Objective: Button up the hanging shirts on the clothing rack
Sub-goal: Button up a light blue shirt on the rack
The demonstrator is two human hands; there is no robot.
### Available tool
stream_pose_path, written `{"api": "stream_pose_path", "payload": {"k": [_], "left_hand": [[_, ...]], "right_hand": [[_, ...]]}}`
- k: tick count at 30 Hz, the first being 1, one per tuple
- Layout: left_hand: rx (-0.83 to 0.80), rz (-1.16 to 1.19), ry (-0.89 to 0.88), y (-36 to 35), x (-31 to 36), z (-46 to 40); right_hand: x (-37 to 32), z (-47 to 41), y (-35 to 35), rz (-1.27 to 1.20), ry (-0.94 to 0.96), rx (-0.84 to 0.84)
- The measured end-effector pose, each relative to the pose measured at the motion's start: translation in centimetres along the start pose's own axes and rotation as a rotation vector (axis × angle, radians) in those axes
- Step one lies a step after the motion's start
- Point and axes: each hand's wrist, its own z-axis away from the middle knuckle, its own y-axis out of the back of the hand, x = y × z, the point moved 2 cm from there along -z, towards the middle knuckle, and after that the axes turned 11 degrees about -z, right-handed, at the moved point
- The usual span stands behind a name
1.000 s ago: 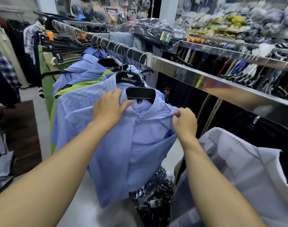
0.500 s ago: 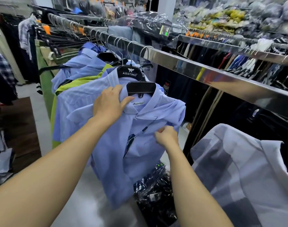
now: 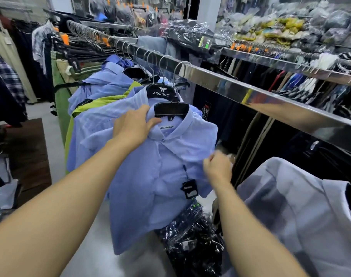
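A light blue shirt hangs on a black hanger from the steel rack rail. My left hand grips its collar at the left side, just below the hanger. My right hand is blurred and holds the shirt's right front edge at chest height, fingers curled. A dark price tag dangles on a cord at the shirt's front. Behind it hang more blue shirts, one on a hanger marked ARISTINO.
A pale grey-white shirt hangs close at the right. Plastic-wrapped dark clothes lie on the floor under the shirt. A yellow-green garment and green trousers hang further left. A second rail with bagged goods runs behind.
My right hand went from the shirt's right shoulder down to its front, then to the right front edge. The price tag now hangs in view. My left hand stayed on the collar.
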Motion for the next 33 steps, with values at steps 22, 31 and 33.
{"api": "stream_pose_path", "payload": {"k": [22, 31, 33], "left_hand": [[0.078, 0.393, -0.190, -0.4, -2.7, 1.2], [-0.113, -0.115, 0.007, -0.7, -6.2, 2.4], [-0.046, -0.126, 0.080, -1.1, -6.3, 2.7]], "right_hand": [[-11.2, -3.3, 5.2, -0.378, 0.481, -0.239], [-5.0, -6.4, 4.9, 0.006, 0.207, -0.187], [-3.9, -6.8, 4.7, -0.080, 0.174, -0.171]]}}
